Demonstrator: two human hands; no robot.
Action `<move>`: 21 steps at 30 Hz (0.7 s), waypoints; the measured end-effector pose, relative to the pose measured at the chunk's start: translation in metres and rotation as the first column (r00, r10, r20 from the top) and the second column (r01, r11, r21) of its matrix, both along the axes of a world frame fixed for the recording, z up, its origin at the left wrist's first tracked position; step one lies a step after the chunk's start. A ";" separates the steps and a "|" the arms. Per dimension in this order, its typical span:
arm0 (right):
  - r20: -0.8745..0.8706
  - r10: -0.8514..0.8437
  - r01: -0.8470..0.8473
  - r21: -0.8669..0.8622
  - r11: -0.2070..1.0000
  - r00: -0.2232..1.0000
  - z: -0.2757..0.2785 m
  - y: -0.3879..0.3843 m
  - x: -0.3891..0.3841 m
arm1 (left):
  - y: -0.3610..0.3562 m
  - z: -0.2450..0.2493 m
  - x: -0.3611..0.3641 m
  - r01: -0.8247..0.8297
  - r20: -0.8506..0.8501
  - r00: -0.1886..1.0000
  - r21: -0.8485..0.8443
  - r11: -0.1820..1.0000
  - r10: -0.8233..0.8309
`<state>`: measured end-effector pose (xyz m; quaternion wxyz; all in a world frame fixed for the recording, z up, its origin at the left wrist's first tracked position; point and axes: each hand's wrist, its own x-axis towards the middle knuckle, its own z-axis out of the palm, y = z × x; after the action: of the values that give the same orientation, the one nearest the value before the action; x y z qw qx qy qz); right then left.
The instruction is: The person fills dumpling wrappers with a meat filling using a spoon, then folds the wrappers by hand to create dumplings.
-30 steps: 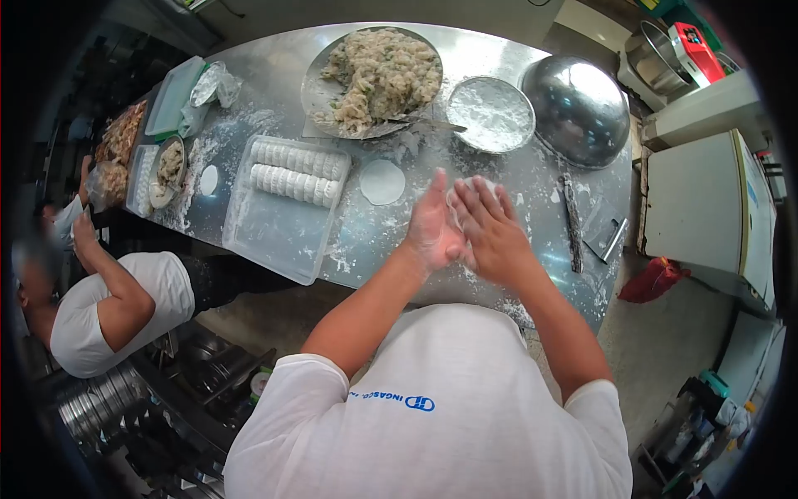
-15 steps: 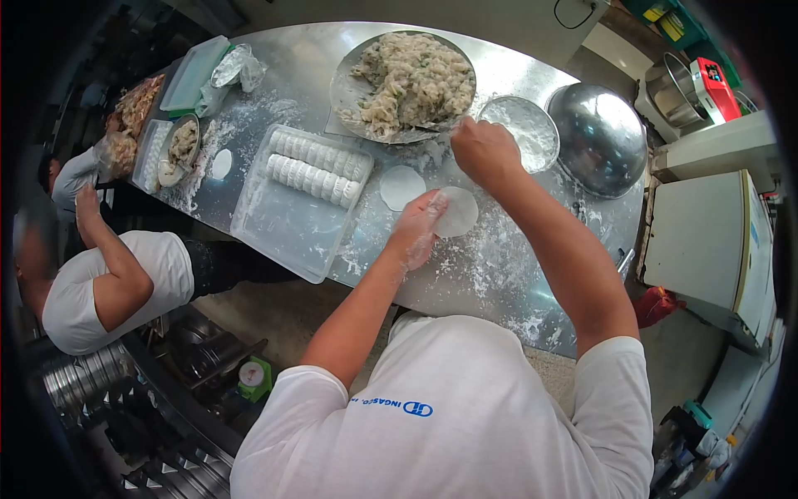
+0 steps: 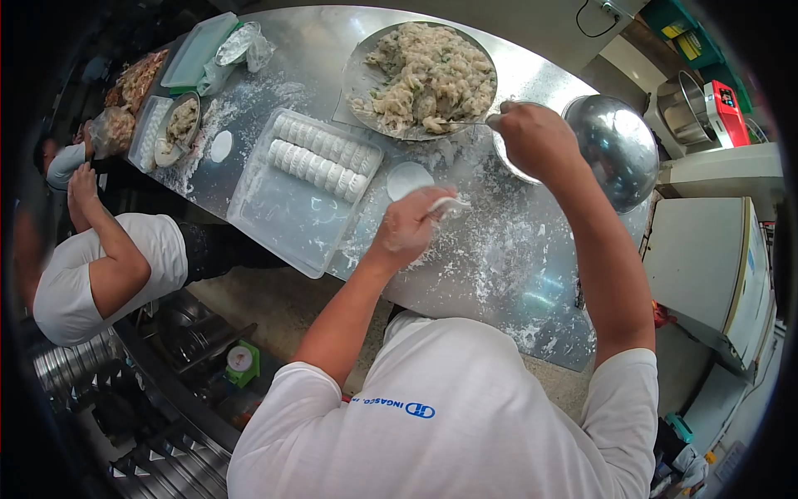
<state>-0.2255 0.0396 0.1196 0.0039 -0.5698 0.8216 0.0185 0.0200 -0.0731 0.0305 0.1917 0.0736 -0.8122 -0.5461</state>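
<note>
Right of the tray (image 3: 283,233), the floured table (image 3: 515,274) lay bare to its near edge, the widest open stretch. Off the tray's right corner a round wrapper (image 3: 409,179) lay flat, with the left hand (image 3: 407,229), closed on a folded wrapper (image 3: 445,204), just beside it. Beyond the tray the platter (image 3: 353,83) of filling blocked the far side, the right hand (image 3: 536,137) gripping a spoon (image 3: 465,123) at its rim. Farther right stood a steel bowl (image 3: 619,145). Left of the tray a person (image 3: 108,266) crowded the table edge.

Floury white wrapper (image 3: 446,204) — in left hand (image 3: 406,230)
</note>
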 end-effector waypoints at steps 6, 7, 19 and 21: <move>-0.055 -0.041 0.039 -0.052 0.998 0.998 -0.006 -0.003 -0.012 | -0.017 -0.010 -0.006 -0.160 0.129 0.959 0.981 0.106 0.253; -0.027 -0.051 0.051 0.012 0.999 0.998 -0.007 -0.005 -0.013 | -0.018 -0.013 -0.008 -0.176 0.152 0.958 0.981 0.078 0.244; 0.737 -0.045 0.333 -0.249 0.909 0.674 -0.032 0.046 0.025 | -0.038 -0.010 -0.029 -0.260 0.297 0.895 0.953 -0.154 0.333; 0.804 -0.041 0.400 -0.250 0.882 0.593 -0.040 0.058 0.045 | -0.037 -0.005 -0.028 -0.195 0.232 0.928 0.969 -0.149 0.293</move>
<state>-0.1801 0.0978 0.0793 0.2430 -0.3990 0.7878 -0.4014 -0.0079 -0.1098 0.0254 0.2000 0.3228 -0.1078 -0.9188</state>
